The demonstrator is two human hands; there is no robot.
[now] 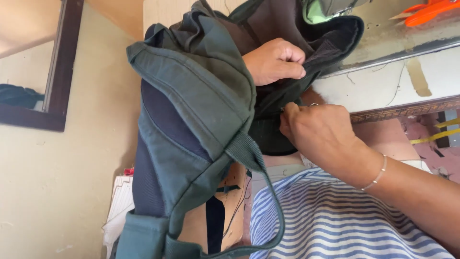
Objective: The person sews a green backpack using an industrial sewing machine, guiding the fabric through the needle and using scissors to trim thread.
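Dark green backpack (pixel 191 96) held up, crumpled; strap dangling.

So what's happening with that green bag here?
A person is working on a dark green backpack with both bare hands. One hand pinches the dark fabric at the bag's opening, while the other hand, with a ring and a thin bracelet, pinches something small at the fabric just below; what it is cannot be made out. The bag's strap hangs down over a striped blue and white cloth.

Matt green woven-cloth backpack (pixel 191 96), webbing straps (pixel 254 158)
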